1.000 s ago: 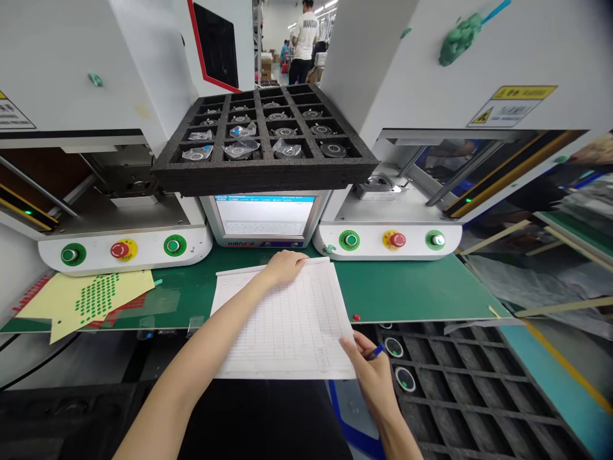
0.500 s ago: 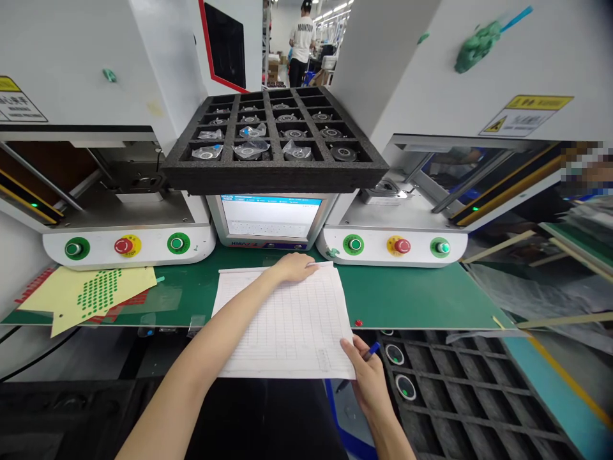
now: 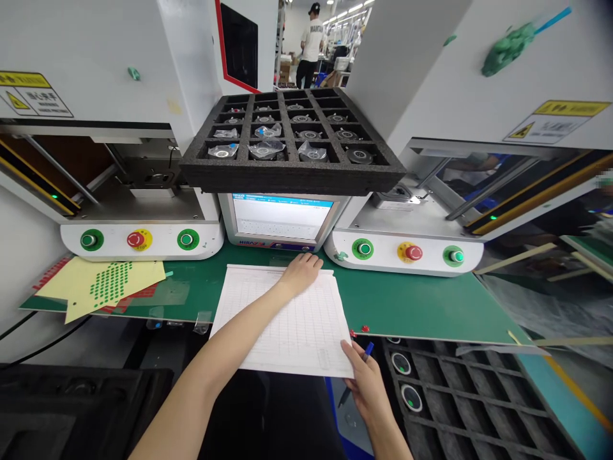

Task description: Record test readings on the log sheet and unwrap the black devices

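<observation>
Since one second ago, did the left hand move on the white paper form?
Yes, slightly. The left hand slid toward the far right corner of the white paper form, nearer the small grey monitor.

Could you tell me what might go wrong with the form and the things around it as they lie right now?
The paper form overhangs the near edge of the green mat; the left hand presses only its far edge, so it could sag or slide off. The right hand grips the form's corner along with a blue pen, which might mark or crease the sheet. The black foam tray sits over the screen and could tip if bumped.
</observation>
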A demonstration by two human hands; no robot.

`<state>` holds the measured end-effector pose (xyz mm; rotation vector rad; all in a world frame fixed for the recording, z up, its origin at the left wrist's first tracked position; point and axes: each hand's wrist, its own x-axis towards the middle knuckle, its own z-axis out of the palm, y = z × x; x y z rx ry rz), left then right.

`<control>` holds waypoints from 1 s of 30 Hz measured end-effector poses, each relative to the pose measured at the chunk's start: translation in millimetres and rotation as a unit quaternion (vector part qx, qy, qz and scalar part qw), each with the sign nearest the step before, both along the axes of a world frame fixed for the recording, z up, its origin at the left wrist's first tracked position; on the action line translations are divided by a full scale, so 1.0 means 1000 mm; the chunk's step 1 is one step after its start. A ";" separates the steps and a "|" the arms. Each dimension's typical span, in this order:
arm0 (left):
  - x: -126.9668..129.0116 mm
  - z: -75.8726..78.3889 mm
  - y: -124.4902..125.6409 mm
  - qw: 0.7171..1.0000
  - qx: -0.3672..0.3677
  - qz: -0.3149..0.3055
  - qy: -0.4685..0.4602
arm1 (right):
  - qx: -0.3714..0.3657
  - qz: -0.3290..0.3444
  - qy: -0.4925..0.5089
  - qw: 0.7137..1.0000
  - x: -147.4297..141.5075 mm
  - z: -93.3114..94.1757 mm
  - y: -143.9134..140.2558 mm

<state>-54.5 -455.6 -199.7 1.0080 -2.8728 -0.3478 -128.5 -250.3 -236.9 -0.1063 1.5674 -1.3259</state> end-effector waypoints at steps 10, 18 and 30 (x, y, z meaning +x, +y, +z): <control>0.100 -0.006 0.049 0.964 -0.038 0.260 -0.029 | 0.070 0.134 0.552 0.820 -0.040 0.001 0.000; 0.108 -0.014 0.049 0.964 -0.037 0.262 -0.038 | -0.095 0.422 0.752 0.498 0.023 0.042 -0.117; 0.130 -0.013 0.041 0.939 -0.039 0.337 -0.052 | 0.012 0.400 0.748 0.529 -0.002 -0.007 -0.138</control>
